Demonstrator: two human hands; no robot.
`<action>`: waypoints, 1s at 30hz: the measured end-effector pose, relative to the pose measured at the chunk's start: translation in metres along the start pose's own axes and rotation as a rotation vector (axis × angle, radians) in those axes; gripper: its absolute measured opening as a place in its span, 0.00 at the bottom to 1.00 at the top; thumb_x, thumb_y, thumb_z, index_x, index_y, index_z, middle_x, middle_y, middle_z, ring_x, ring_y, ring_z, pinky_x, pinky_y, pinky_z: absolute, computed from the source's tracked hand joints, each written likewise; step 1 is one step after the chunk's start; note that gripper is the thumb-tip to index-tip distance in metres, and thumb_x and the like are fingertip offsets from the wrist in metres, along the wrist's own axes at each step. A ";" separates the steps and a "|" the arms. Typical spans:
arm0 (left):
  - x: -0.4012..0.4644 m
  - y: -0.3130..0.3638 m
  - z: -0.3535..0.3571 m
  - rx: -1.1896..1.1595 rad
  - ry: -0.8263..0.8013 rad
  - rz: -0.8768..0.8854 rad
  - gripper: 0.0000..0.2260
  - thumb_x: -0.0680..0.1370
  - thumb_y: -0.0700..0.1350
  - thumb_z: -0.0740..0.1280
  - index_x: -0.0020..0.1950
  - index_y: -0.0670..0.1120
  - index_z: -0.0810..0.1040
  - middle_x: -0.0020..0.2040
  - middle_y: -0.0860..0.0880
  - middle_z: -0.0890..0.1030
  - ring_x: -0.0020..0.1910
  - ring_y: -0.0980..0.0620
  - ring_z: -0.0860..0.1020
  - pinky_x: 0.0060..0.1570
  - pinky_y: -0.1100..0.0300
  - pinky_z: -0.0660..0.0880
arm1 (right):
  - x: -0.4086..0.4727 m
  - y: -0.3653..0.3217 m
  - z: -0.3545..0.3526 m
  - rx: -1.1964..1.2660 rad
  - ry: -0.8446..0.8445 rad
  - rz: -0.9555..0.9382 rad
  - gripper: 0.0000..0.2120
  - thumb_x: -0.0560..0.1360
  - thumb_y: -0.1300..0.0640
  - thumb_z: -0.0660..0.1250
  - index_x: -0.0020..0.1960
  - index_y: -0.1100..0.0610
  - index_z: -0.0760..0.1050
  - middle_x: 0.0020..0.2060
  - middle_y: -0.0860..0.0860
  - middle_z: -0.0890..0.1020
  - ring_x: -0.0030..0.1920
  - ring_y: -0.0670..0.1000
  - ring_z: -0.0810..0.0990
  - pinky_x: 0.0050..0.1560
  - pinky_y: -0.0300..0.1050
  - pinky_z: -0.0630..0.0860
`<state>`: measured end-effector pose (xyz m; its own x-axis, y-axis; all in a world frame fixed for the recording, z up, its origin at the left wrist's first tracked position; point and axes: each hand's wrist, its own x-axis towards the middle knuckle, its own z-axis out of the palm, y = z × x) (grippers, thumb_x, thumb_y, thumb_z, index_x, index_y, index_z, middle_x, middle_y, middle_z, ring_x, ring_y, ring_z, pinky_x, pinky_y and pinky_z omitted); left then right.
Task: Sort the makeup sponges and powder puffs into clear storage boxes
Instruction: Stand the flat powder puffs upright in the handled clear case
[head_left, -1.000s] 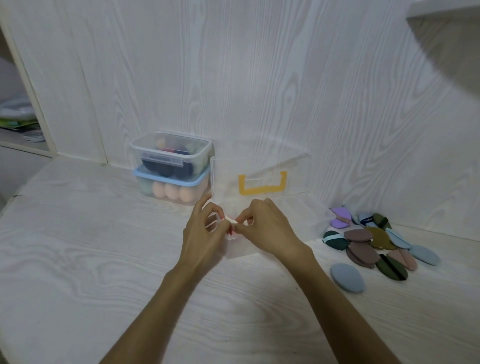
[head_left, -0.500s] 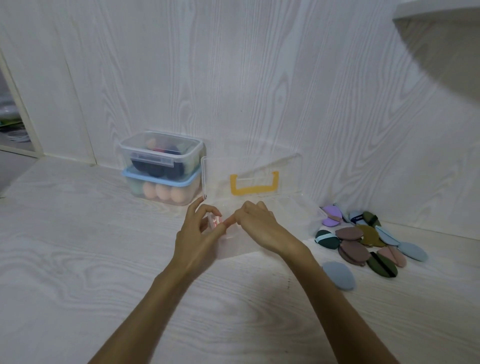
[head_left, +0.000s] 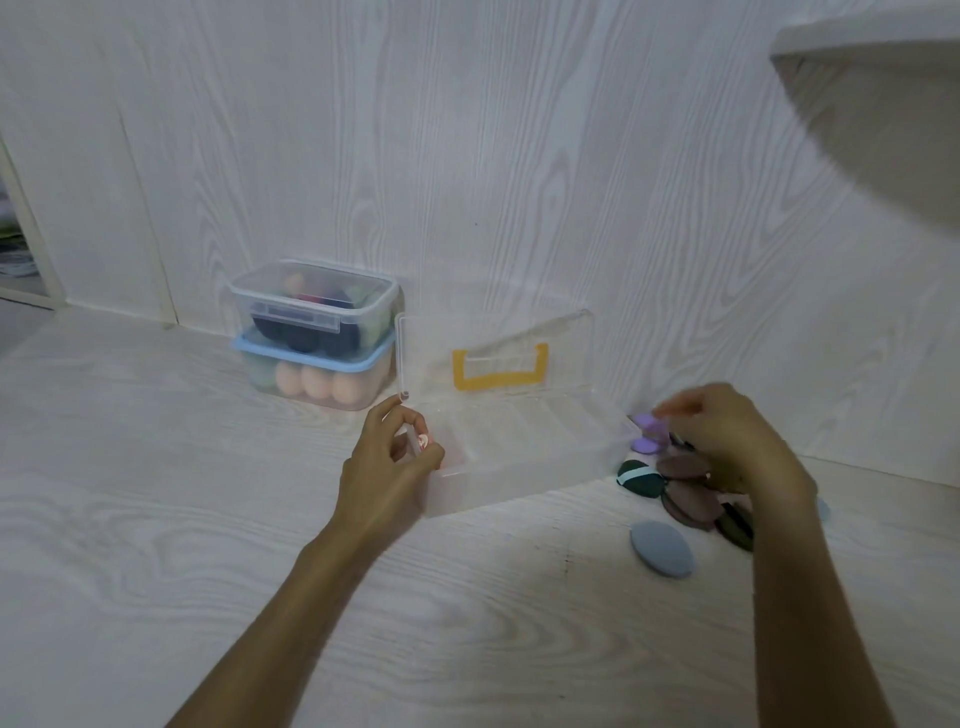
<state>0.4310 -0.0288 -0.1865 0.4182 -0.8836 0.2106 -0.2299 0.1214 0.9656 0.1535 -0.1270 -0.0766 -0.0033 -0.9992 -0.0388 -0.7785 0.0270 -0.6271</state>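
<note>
Fingers (head_left: 675, 410) of our right hand (head_left: 727, 441) curl over puffs (head_left: 685, 467), grasp unclear; left hand (head_left: 387, 457) pinches box (head_left: 519, 467) rim — keep steady, grab one puff w/ care.

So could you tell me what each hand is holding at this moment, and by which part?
The left hand pinches a small pinkish item at the open clear box's left corner. The right hand hovers over the puffs; whether it grips one cannot be told.

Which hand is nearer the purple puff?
Right. The right hand hovers right over the purple puff in the pile; the left hand is across the open box, at its left end.
</note>
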 end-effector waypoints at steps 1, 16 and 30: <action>0.000 0.000 0.000 0.007 0.005 0.004 0.16 0.63 0.54 0.66 0.49 0.53 0.75 0.64 0.69 0.68 0.57 0.56 0.76 0.61 0.44 0.72 | 0.004 0.009 0.002 -0.099 -0.083 0.055 0.09 0.73 0.59 0.69 0.53 0.54 0.81 0.46 0.51 0.82 0.43 0.52 0.81 0.51 0.45 0.77; 0.002 -0.001 0.002 -0.018 0.018 0.004 0.13 0.64 0.51 0.67 0.46 0.50 0.75 0.65 0.67 0.69 0.58 0.51 0.76 0.57 0.43 0.75 | 0.014 0.020 0.008 -0.443 -0.296 0.106 0.25 0.64 0.54 0.78 0.57 0.61 0.77 0.51 0.55 0.81 0.50 0.55 0.79 0.51 0.47 0.75; 0.005 -0.007 0.003 -0.045 0.012 0.023 0.15 0.62 0.53 0.66 0.46 0.49 0.76 0.64 0.63 0.71 0.59 0.51 0.76 0.59 0.41 0.73 | -0.007 0.012 -0.004 -0.482 -0.504 0.139 0.19 0.68 0.56 0.75 0.56 0.61 0.79 0.44 0.54 0.82 0.36 0.49 0.78 0.40 0.37 0.75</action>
<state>0.4324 -0.0353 -0.1930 0.4242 -0.8748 0.2340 -0.1999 0.1615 0.9664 0.1411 -0.1199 -0.0807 0.0778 -0.8496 -0.5217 -0.9833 0.0211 -0.1810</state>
